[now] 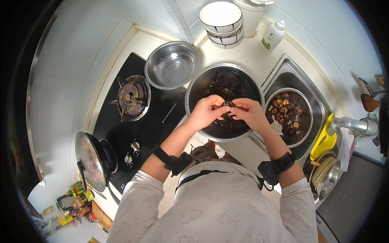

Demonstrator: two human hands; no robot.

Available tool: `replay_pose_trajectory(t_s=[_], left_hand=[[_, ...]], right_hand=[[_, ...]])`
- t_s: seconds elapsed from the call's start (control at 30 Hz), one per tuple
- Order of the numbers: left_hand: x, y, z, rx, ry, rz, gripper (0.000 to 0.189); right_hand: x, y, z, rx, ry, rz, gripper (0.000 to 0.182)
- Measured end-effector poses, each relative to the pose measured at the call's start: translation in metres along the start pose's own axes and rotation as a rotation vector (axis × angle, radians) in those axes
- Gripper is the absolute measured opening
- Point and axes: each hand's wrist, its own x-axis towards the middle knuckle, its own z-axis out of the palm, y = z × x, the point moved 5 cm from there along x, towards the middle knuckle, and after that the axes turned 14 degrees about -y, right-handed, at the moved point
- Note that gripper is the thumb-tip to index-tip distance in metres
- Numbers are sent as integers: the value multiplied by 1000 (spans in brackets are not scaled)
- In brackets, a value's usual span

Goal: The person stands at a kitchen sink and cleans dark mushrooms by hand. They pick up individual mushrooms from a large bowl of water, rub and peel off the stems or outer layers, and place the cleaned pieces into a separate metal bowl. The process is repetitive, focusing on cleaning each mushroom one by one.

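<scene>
Both my hands meet over a large steel basin (225, 140) of dark water on the counter. Between their fingertips is a dark brown mushroom (228, 104). My left hand (206, 111) grips it from the left, my right hand (247, 112) from the right. More dark pieces (223, 83), probably mushrooms, lie in the water beyond my fingers. To the right, a smaller steel bowl (310, 117) in the sink holds several brown mushrooms (284, 109), some with pale undersides up. What lies under my hands is hidden.
An empty steel bowl (171, 65) overlaps the black gas hob (158, 121) at left, near a burner (130, 97). A lidded wok (91, 161) stands lower left. Stacked bowls (221, 18) and a white bottle (273, 35) stand behind. The faucet (349, 123) and a yellow plastic item (322, 138) flank the sink's right side.
</scene>
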Motion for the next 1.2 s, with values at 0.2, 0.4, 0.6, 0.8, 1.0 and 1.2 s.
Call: replay_pose_trajectory(t_s=[0.2, 0.4, 0.6, 0.8, 1.0, 1.2], left_hand=[[3, -5, -5, -66, 30, -78, 21], [6, -3, 2, 16, 24, -60, 16], [7, -13, 4, -43, 9, -58, 16], [3, -8, 4, -54, -24, -72, 17], [6, -12, 1, -75, 1, -73, 18], [10, -14, 2, -88, 17, -125, 19]], right_hand=[[-4, 0, -1, 115, 59, 45, 20], [-5, 3, -2, 134, 49, 64, 19], [-4, 6, -1, 157, 69, 72, 20], [-1, 6, -3, 30, 85, 33, 16], [2, 7, -2, 20, 99, -16, 16], [1, 10, -2, -7, 63, 95, 15]])
